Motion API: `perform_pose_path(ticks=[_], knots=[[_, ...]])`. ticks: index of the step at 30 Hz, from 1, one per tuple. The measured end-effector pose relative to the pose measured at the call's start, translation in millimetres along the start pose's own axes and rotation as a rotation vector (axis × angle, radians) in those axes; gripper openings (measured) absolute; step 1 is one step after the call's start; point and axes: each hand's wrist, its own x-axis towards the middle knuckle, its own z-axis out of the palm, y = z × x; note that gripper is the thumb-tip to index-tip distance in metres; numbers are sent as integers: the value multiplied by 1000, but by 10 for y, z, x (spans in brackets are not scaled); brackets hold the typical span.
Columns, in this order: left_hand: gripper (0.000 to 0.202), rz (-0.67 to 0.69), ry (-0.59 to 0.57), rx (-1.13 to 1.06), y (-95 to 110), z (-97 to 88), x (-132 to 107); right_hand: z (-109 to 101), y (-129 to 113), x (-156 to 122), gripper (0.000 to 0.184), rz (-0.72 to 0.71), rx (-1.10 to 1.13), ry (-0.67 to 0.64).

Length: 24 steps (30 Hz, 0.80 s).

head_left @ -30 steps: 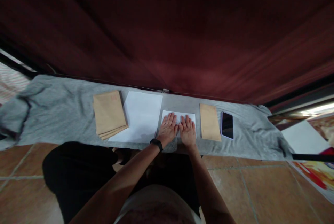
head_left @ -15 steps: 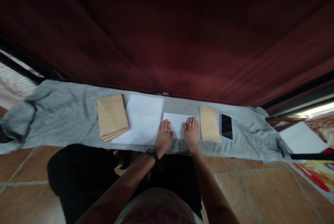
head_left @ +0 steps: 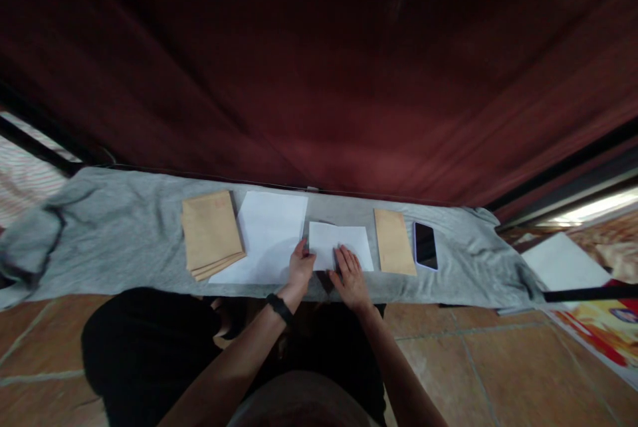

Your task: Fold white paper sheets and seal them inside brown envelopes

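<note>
A small white sheet of paper (head_left: 351,236), seemingly folded, lies in front of me with its left side slightly raised. The fingers and thumb of my left hand (head_left: 300,269) pinch its left edge near the lower corner. My right hand (head_left: 351,281) rests on the sheet's lower middle, fingers stretched over it and thumb apart. Left of the small sheet lies larger white paper (head_left: 272,228), flat on the grey cloth (head_left: 134,234). A single brown envelope (head_left: 395,241) is at its right.
A stack of several brown envelopes (head_left: 212,228) overlaps the large paper's left side. A phone (head_left: 425,246) lies right of the single envelope. Behind the narrow cloth-covered surface rises a dark red panel (head_left: 319,95). Tiled floor (head_left: 433,347) shows below the front edge.
My left hand has gone from lying flat on the small sheet to pinching its left edge. The right hand has slid left and toward me. The camera view has shifted slightly.
</note>
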Motion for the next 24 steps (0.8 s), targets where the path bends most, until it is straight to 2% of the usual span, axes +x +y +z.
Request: perform_pose_path(ticks=[3,6,8,12,15,17,19,22,24], knots=[[43,-1,-44,-30,170,38,-58,-124,-92,16,59,-23,98,-11],[40,6,-131,-114,354,94,-96,-295,-200,138,51,166,307,75],[42,-6,-157,-168,430,111,-98,-426,-257,272,50,318,531,185],[46,-165,-80,-82,380,82,-84,-602,-316,531,54,569,998,479],[52,-275,-102,-67,234,64,-94,-570,-316,601,56,618,1226,576],[51,-278,-161,-102,144,67,-92,-470,-294,564,55,619,1299,572],[53,-209,-194,-82,79,75,-57,-329,-247,469,53,657,1316,551],[65,-48,-182,109,26,68,77,-120,-136,257,46,723,1270,463],[70,52,-173,313,13,44,192,-29,-53,102,45,668,1205,325]])
